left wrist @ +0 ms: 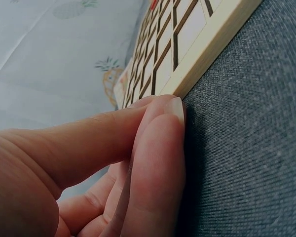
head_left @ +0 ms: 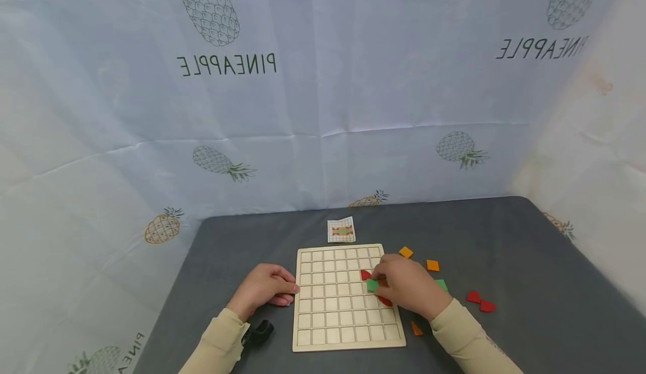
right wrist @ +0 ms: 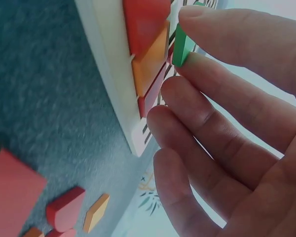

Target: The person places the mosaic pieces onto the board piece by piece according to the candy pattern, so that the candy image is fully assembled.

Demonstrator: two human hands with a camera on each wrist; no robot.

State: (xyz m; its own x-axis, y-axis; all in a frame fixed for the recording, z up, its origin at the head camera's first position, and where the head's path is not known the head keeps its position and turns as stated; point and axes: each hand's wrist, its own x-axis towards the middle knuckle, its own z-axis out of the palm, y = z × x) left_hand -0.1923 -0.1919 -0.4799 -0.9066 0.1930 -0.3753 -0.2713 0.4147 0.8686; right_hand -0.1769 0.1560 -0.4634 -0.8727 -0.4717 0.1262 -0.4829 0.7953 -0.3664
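We seem to be mid-placement; our right hand (head_left: 406,284) pinches a green tile (head_left: 372,285) at the right side of the grid board (head_left: 331,305); our left hand (head_left: 266,285) grips its left edge; next, we judge, calls for careful alignment, then release.

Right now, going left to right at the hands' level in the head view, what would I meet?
Bare left hand, flat pale wooden grid board, bare right hand, small red round-edged piece, second red piece.
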